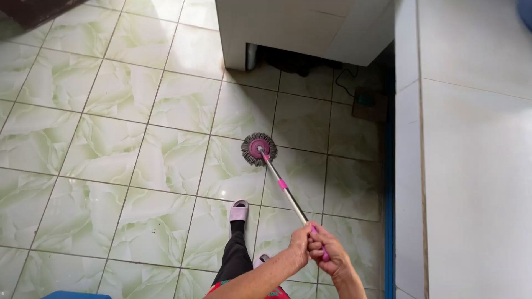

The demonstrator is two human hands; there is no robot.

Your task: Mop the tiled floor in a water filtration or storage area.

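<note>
Head view: mop head flat on green tiled floor, wide open tiles left of it, white cabinet beyond, tiled wall right. Left hand and right hand both closed around mop handle, nearer than mop head.

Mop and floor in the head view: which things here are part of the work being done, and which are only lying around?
In use:
- mop, round grey head flat on the floor
- its metal handle, gripped by left hand and right hand
- green tiled floor

Lying about:
- black cable near the wall
- brown box beside it
- blue object at the bottom edge
</note>
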